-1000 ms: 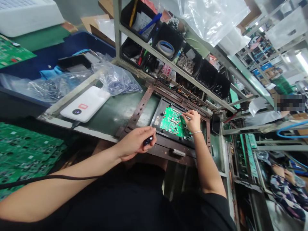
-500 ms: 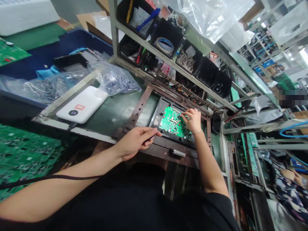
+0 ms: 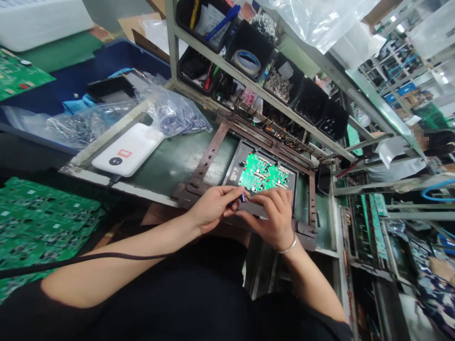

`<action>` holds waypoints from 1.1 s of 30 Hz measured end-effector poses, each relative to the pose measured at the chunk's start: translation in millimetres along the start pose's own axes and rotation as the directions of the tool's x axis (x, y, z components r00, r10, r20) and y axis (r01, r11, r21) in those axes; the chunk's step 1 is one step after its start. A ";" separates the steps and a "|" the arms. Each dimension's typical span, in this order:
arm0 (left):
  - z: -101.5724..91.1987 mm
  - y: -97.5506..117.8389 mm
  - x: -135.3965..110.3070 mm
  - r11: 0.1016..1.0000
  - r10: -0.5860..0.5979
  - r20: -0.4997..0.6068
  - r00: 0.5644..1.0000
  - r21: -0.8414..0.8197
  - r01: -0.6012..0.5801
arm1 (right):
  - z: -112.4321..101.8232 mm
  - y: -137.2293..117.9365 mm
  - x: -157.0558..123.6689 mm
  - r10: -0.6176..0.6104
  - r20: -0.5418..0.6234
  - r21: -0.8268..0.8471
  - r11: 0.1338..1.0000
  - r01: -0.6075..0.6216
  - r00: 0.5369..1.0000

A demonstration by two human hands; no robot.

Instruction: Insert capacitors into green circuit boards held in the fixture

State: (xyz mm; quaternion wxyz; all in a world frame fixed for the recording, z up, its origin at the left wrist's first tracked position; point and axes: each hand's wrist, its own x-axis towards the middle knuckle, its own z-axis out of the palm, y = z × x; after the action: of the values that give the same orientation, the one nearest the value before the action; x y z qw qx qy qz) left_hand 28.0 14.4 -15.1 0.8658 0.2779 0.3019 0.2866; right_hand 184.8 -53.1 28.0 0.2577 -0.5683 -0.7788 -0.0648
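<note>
My left hand (image 3: 215,204) pinches a small dark blue cylindrical component, which looks like a capacitor (image 3: 243,197), between thumb and forefinger. Close on its right is my right hand (image 3: 273,215), thumb and forefinger apart around the component's end; I cannot tell whether they touch it. Just beyond both hands lies a green circuit board (image 3: 261,174) fitted with small parts. It rests in a dark holder (image 3: 232,168) inside a brown metal frame (image 3: 206,158) on the bench. The front of the frame is partly hidden by my hands.
A white power bank (image 3: 133,147) and a clear bag of small parts (image 3: 177,113) lie to the left. Stacked green boards (image 3: 46,218) stand lower left. Black bins (image 3: 249,45) line the rack behind the frame. A co-worker's sleeve (image 3: 437,289) shows at right.
My right hand has drawn back from the circuit board to beside my left hand. The blue component in my left hand now shows. The silvery cylinder on the frame's front is now hidden.
</note>
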 end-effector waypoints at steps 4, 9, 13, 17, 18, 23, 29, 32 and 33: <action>6.5 -4.8 0.3 0.998 0.024 0.007 1.000 -0.053 -0.023 | 3.2 -2.7 -8.3 0.028 -0.019 -0.032 0.999 -0.028 0.999; 8.9 -10.2 -0.4 0.997 0.022 -0.007 1.000 -0.070 -0.023 | 0.8 1.6 -12.4 0.098 -0.049 0.069 0.993 -0.094 0.994; 10.2 -9.2 -2.2 0.997 -0.005 -0.014 1.000 -0.078 0.004 | -0.3 27.2 -13.8 0.189 -0.027 0.120 0.975 -0.185 0.982; 10.2 -1.6 -5.2 0.991 -0.042 0.005 0.999 -0.124 0.043 | 10.6 86.1 -19.0 0.321 -0.075 -0.071 0.943 -0.327 0.944; 9.7 -0.1 -5.7 0.991 -0.056 0.009 0.998 -0.121 0.057 | 15.1 99.2 -20.9 0.341 -0.063 -0.117 0.931 -0.346 0.938; 4.6 1.3 -6.3 0.995 -0.064 0.032 0.997 -0.072 0.066 | 34.5 125.5 -28.3 0.362 0.045 -0.198 0.917 -0.347 0.931; -0.1 0.0 -5.5 0.997 -0.064 0.044 0.997 -0.037 0.066 | 37.1 122.6 -27.2 0.338 0.069 -0.191 0.928 -0.320 0.939; -0.8 0.2 -5.4 0.998 -0.058 0.026 0.998 -0.014 0.059 | 36.2 123.2 -25.8 0.319 0.084 -0.211 0.931 -0.296 0.944; -1.0 0.2 -5.3 0.998 -0.057 0.019 0.998 -0.007 0.057 | 36.0 123.2 -25.3 0.311 0.087 -0.224 0.932 -0.286 0.946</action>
State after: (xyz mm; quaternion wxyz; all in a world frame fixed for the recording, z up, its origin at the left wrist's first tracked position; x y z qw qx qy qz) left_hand 23.7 11.4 -13.7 0.8774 0.2687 0.3002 0.2604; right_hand 291.9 -18.0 -38.5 0.1559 -0.7069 -0.6863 -0.0714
